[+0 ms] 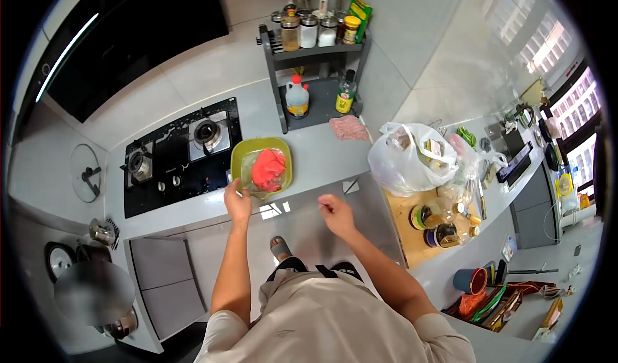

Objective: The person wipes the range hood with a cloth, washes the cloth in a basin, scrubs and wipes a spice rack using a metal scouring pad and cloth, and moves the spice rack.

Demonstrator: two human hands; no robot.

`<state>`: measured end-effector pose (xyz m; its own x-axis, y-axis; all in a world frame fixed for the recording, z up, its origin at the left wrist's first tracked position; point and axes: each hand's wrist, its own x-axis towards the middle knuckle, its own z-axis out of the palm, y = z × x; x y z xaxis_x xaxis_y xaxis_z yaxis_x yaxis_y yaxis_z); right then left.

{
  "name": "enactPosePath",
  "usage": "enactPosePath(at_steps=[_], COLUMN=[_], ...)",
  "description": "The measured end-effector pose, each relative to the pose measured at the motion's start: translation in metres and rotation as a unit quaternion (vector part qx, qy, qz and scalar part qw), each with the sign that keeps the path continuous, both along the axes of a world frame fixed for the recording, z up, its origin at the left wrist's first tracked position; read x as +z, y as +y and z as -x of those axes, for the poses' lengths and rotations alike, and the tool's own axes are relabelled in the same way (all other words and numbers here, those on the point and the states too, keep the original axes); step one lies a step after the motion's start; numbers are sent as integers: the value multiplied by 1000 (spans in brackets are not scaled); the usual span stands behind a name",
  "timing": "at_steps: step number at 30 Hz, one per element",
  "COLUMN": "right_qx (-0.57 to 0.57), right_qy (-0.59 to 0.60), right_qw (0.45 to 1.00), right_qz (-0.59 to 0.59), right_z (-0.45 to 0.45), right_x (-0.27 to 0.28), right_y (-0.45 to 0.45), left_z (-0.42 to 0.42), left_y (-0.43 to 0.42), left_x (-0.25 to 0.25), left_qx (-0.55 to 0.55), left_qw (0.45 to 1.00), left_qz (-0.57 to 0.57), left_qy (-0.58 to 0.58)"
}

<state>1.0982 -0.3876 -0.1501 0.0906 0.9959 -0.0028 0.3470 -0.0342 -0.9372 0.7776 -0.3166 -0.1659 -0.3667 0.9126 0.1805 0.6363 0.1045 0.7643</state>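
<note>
Olive basin (287,162) holding crumpled red bundle (268,169), left grip (238,202) pinching rim (234,163), right grip (337,215) curled.

From here I see a loose beige T-shirt (335,311) with short sleeves (226,326) and a small dark mark (283,333) on its front. Below come dark bottoms (288,264), probably shorts, and a grey open-toed slipper (278,243).

Toward nine o'clock, most fingers of the left hand (237,203) are hidden at the rim of the green basin (237,154). A red bundle (269,169), its material unclear, covers part of the basin's floor. At three o'clock, the white bag (400,163) hides most of its contents. The grey disc (93,293) at eight is blurred; the top edge cuts off the black hood (138,38) toward eleven.
</note>
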Motion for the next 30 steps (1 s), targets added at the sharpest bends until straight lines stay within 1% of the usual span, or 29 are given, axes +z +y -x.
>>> enactPosePath(at_steps=[2,3,5,6,7,9,10,11,13,15,17,19,22,24,26,27,30], right_qx=[33,30,-66,-73,-77,-91,-58,-25,-58,-89,-110,-122,-135,-139,-154,-151,-138], right_qy=[-33,-38,-103,-106,-102,-100,-71,-40,-37,-33,-83,-96,-128,-146,-152,-151,-123], right_qw=[998,998,989,989,987,984,988,991,990,987,983,981,978,975,974,975,980], right_qz=[44,43,77,78,95,116,121,125,127,130,125,113,98,95,70,69,71], right_z=[39,58,87,97,105,111,111,110,105,97,81,61,25,2,-22,-37,-79], right_x=[1,-9,-38,-42,-46,-54,-57,-61,-59,-50,-28,-24,-23,-23,-24,-27,-54], right_y=[32,47,78,89,99,110,114,117,119,116,112,111,116,120,125,128,144], left_z=[35,44,56,57,60,65,61,59,56,45,30,8,-28,-53,-82,-95,-127], left_y=[16,23,38,45,52,59,60,60,61,63,67,70,75,80,82,84,93], left_x=[-37,-38,-37,-35,-31,-28,-28,-28,-24,-29,-48,-45,-51,-54,-35,-35,-40], left_qx=[43,41,24,22,15,-55,-44,-53,-86,-91,-102,-118,-133,-144,-154,-150,-159], left_qw=[993,993,994,991,991,981,987,986,984,980,971,971,942,940,936,938,942], left_qz=[-57,-57,104,114,116,178,136,138,119,138,128,130,172,171,178,177,172], left_qy=[98,94,-11,-65,-68,-48,-74,-76,-103,-114,-172,-160,-254,-258,-260,-259,-242])
